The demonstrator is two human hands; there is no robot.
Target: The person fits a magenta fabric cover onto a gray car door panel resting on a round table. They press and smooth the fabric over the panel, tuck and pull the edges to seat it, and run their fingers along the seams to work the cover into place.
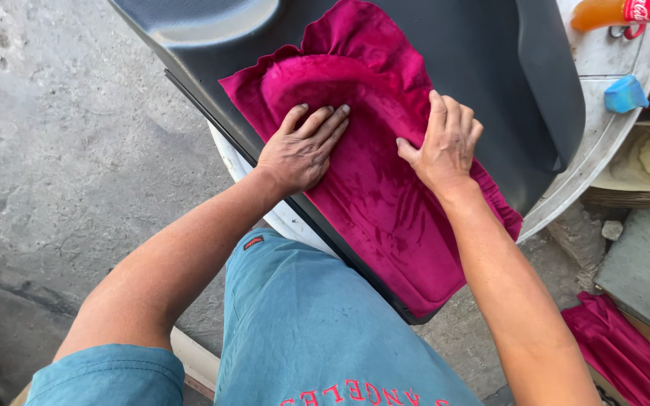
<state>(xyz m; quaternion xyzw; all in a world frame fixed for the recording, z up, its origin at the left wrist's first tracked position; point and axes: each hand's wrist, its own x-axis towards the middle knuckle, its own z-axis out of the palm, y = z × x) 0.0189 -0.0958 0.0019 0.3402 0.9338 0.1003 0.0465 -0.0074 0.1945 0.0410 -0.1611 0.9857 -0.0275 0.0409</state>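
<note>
A magenta velvet cloth (385,203) lies spread over a dark grey moulded panel (490,68) that rests on a white round table (603,135). My left hand (302,146) presses flat on the cloth, fingers together, over a raised curved part of the panel. My right hand (445,143) lies on the cloth beside it, fingers bent down into a fold near the cloth's right edge. Both hands touch the cloth; neither lifts it.
An orange drink bottle (618,11) lies at the table's far right, with a small blue cap-like object (626,94) near it. More magenta cloth (618,349) lies on the ground at lower right beside a grey slab (645,263). Bare concrete floor (62,150) stretches left.
</note>
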